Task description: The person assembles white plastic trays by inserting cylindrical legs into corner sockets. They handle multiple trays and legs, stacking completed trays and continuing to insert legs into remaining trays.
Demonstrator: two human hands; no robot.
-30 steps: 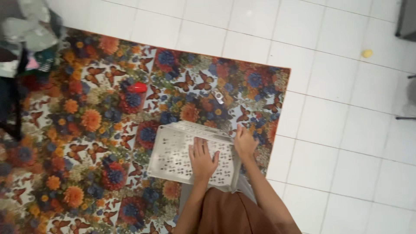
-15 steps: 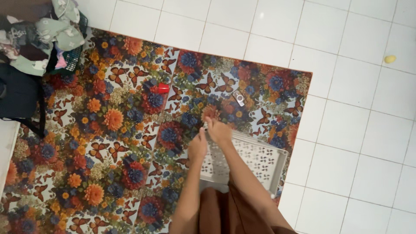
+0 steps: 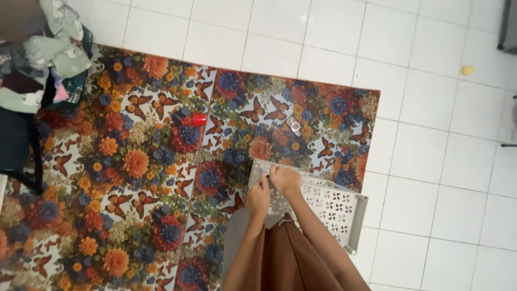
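A pale grey perforated plastic basket [image 3: 334,207] lies on a floral mat with butterflies [image 3: 134,161], partly over the white tile floor. My left hand [image 3: 258,198] grips the basket's near left rim. My right hand [image 3: 284,179] holds the same rim just beside it, fingers curled over the edge. Brown sleeves and a brown garment [image 3: 285,258] cover my arms and lap at the bottom of the view.
A small red cup [image 3: 198,119] and a small silver object [image 3: 294,125] lie on the mat beyond the basket. A pile of clothes [image 3: 46,59] and a dark bag [image 3: 16,143] sit at the left. A yellow object [image 3: 467,70] rests on the tiles.
The basket has shifted right, from flat under both palms to partly off the mat, and my hands have moved from its top face to its left rim.
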